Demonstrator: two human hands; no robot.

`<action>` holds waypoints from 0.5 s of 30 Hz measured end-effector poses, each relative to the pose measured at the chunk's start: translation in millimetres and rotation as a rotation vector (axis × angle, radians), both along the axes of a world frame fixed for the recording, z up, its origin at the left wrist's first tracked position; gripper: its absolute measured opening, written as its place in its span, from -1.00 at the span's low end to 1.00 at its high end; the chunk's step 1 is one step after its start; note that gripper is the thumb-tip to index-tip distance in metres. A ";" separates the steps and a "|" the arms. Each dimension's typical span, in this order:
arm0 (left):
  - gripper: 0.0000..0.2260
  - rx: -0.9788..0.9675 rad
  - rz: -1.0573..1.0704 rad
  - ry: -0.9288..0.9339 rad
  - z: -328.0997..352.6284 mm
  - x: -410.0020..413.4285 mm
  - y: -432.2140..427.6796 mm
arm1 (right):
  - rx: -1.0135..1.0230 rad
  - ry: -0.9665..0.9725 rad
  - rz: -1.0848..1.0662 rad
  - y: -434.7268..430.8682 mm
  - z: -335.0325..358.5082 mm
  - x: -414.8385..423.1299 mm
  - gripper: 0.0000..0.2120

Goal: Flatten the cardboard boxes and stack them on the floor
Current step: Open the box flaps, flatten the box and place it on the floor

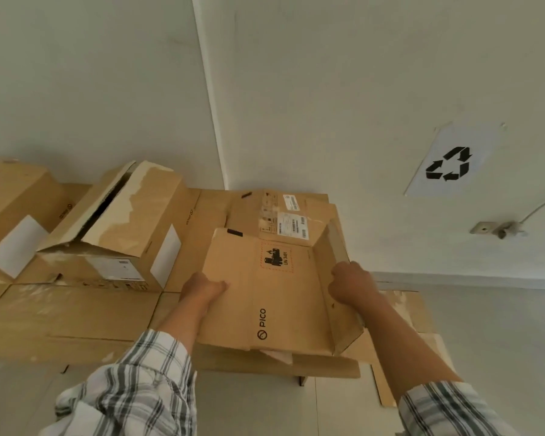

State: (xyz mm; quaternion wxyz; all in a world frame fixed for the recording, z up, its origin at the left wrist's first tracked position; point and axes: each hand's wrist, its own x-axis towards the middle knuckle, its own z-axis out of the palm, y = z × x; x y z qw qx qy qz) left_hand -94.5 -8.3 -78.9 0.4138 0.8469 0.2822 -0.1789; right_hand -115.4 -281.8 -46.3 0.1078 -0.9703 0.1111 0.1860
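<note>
In the middle of the frame, a flat brown cardboard box (265,291) is gripped by the left hand (202,289) and right hand (351,284), fingers closed on its edges.

1. The light is soft and even, a bit dim, with a pale green tint.
2. No bright glare, and shadows are faint.
3. The picture is a little blurry all over.
4. Straight lines bend near the edges, like the wall corner (211,99).
</note>
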 end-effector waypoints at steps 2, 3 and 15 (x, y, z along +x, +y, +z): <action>-0.51 0.049 0.004 -0.010 -12.9 -0.4 -0.9 | -0.007 -0.005 -0.030 2.9 -23.1 4.7 -0.64; -0.51 0.088 -0.020 -0.012 -18.4 1.6 -1.9 | -0.012 -0.008 -0.043 4.2 -31.1 8.1 -0.61; 0.09 0.649 -0.502 -0.050 -83.1 27.6 -2.8 | -0.152 0.050 0.181 20.7 -123.4 41.7 -0.30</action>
